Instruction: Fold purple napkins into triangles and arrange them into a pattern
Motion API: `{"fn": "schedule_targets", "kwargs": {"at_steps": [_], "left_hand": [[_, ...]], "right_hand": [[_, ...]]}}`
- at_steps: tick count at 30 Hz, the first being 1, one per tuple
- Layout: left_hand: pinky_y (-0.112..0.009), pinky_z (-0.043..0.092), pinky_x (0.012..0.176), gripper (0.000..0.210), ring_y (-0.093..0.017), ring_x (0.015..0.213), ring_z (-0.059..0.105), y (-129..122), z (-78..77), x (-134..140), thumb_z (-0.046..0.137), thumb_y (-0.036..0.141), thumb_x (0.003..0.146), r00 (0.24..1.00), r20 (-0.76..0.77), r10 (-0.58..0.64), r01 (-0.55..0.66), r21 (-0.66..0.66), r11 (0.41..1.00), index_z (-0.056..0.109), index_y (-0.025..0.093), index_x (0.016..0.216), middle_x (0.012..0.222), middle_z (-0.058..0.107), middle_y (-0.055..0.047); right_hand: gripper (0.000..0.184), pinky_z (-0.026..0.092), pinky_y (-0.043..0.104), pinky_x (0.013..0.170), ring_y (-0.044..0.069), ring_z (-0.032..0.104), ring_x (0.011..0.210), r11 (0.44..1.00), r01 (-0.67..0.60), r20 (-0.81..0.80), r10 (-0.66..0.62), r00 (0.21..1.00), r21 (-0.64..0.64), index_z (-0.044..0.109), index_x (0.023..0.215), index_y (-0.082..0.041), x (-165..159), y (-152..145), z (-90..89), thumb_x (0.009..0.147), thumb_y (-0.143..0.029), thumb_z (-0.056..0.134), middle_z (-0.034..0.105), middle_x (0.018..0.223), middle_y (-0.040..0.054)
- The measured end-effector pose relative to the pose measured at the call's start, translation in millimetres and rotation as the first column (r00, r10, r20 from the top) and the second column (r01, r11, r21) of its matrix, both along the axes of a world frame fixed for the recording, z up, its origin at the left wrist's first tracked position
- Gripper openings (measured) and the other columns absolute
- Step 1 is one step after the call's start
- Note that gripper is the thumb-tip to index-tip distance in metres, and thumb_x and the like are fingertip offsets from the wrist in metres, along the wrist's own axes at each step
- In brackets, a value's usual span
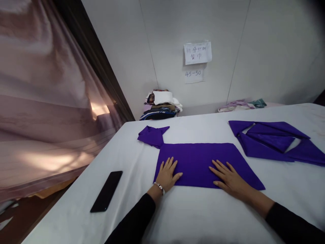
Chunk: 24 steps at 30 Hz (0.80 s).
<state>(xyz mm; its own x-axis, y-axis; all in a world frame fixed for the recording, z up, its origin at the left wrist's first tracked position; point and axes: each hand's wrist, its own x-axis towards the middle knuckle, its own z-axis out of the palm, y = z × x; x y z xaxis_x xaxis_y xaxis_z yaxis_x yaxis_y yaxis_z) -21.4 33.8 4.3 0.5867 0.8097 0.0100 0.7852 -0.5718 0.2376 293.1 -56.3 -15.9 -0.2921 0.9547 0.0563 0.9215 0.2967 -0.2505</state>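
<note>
A purple cloth napkin point(195, 159) lies flat on the white-covered table point(193, 217), its right edge slanting outward toward me. My left hand point(167, 174) rests open on its left part, fingers spread and pointing away. On the right part lies my right hand point(228, 178), also open with its fingers apart. Touching the napkin's far left corner is a smaller folded purple cloth point(152, 136) with pointed ends. Several folded purple cloths point(274, 149) overlap at the right, beyond my right hand.
A black phone point(107, 191) lies on the table left of my left hand. Beyond the far edge sit a stack of folded clothes point(161, 105) and crumpled cloths point(238, 105). Handwritten paper signs point(197, 53) hang on the wall. A pink curtain point(45, 101) drapes along the left.
</note>
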Motion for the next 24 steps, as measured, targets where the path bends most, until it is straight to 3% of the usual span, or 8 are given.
{"fn": "schedule_targets", "kwargs": {"at_steps": [3, 7, 10, 13, 18, 21, 24], "left_hand": [[-0.051, 0.017, 0.108, 0.062, -0.025, 0.135, 0.018, -4, 1.8, -18, 0.037, 0.055, 0.085, 0.996, -0.01, 0.085, -0.085, 0.035, 0.996, 0.033, 0.019, 0.135, 0.145, 0.027, -0.011], [-0.049, 0.024, 0.106, 0.059, -0.026, 0.133, 0.025, -25, -0.2, -48, 0.05, 0.046, 0.081, 0.999, 0.033, -0.037, 0.032, 0.121, 0.992, 0.038, 0.02, 0.133, 0.144, 0.03, -0.01], [-0.045, 0.033, 0.104, 0.043, -0.022, 0.126, 0.039, -34, -4.4, -61, 0.045, 0.022, 0.083, 0.992, 0.074, -0.104, 0.087, 0.201, 0.976, 0.047, 0.022, 0.125, 0.136, 0.043, -0.007], [-0.04, 0.037, 0.102, 0.049, -0.018, 0.118, 0.049, -27, -4.4, -57, 0.036, 0.003, 0.077, 0.999, 0.044, -0.028, 0.018, 0.207, 0.978, 0.054, 0.022, 0.119, 0.126, 0.055, -0.005], [-0.035, 0.04, 0.1, 0.05, -0.019, 0.116, 0.05, -18, 10.1, -37, 0.037, -0.002, 0.074, 0.997, -0.034, 0.067, -0.059, 0.181, 0.982, 0.06, 0.02, 0.113, 0.122, 0.058, -0.006], [-0.035, 0.04, 0.099, 0.05, -0.02, 0.116, 0.05, -37, 13.1, -41, 0.036, 0.0, 0.076, 0.998, -0.036, 0.053, -0.045, 0.202, 0.978, 0.058, 0.022, 0.115, 0.125, 0.056, -0.005], [-0.036, 0.04, 0.1, 0.053, -0.02, 0.119, 0.047, -71, 6.7, -56, 0.033, -0.001, 0.075, 0.999, -0.044, -0.007, 0.015, 0.193, 0.981, 0.057, 0.022, 0.117, 0.126, 0.055, -0.004]], "right_hand": [[0.056, 0.013, 0.055, 0.105, 0.027, 0.014, 0.134, 0.998, 0.067, 0.015, -0.068, 0.998, 0.013, 0.028, 0.138, -0.033, 7, -10, 0.4, 0.087, -0.055, 0.034, 0.019, 0.147, 0.0047], [0.057, 0.015, 0.054, 0.106, 0.026, 0.015, 0.134, 0.996, 0.086, 0.003, -0.086, 0.996, 0.031, 0.029, 0.138, -0.03, 24, -39, -2.3, 0.087, -0.052, 0.037, 0.021, 0.147, 0.0044], [0.046, 0.02, 0.051, 0.106, 0.025, 0.023, 0.132, 0.997, 0.048, -0.027, -0.047, 0.999, 0.067, 0.039, 0.134, -0.029, 36, -56, -6.3, 0.089, -0.039, 0.037, 0.033, 0.142, 0.0032], [0.045, 0.026, 0.049, 0.104, 0.023, 0.033, 0.128, 0.988, 0.075, -0.015, -0.073, 0.997, 0.133, 0.048, 0.128, -0.026, 46, -59, -7.6, 0.085, -0.019, 0.036, 0.044, 0.136, 0.0045], [0.054, 0.034, 0.043, 0.1, 0.02, 0.046, 0.119, 0.958, 0.205, 0.011, -0.211, 0.977, 0.201, 0.052, 0.124, -0.018, 61, -55, 0.2, 0.077, -0.004, 0.03, 0.053, 0.127, 0.009], [0.053, 0.033, 0.043, 0.1, 0.019, 0.047, 0.118, 0.969, 0.169, 0.018, -0.176, 0.984, 0.179, 0.051, 0.125, -0.021, 68, -71, 4.5, 0.078, -0.005, 0.029, 0.053, 0.127, 0.007], [0.051, 0.031, 0.045, 0.1, 0.021, 0.041, 0.123, 0.99, 0.127, 0.021, -0.129, 0.991, 0.067, 0.049, 0.126, -0.023, 71, -96, 6.1, 0.08, -0.011, 0.031, 0.046, 0.133, 0.006]]}}
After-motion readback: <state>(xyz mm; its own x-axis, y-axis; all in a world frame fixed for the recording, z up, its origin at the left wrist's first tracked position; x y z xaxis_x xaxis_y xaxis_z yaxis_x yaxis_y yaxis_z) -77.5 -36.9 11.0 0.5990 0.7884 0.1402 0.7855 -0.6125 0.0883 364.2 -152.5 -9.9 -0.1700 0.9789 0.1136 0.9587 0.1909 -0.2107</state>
